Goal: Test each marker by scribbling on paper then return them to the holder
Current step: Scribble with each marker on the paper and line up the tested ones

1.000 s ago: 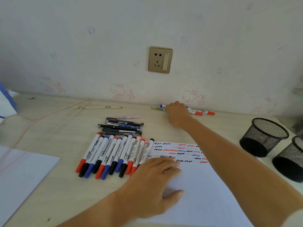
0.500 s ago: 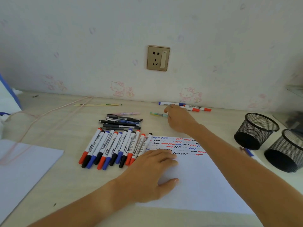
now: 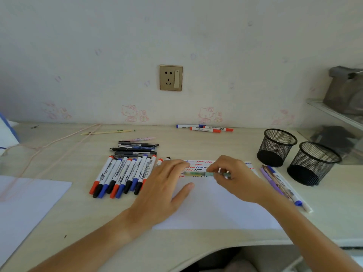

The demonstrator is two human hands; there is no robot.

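Marker (image 3: pixel 198 174) in right hand (image 3: pixel 234 178)

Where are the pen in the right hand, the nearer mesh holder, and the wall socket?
green pen (image 3: pixel 196 174), head view, on its pale barrel left of the fingers
nearer mesh holder (image 3: pixel 312 165), head view, on its front wall
wall socket (image 3: pixel 170 77), head view, on the plate's middle

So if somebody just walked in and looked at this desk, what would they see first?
Probably the two hands in the middle: the right hand pinches a greenish pen over the white paper, and the left hand rests flat on that paper. Next, the row of red, blue and black markers lying side by side just left of the paper, and two black mesh holders standing at the right.
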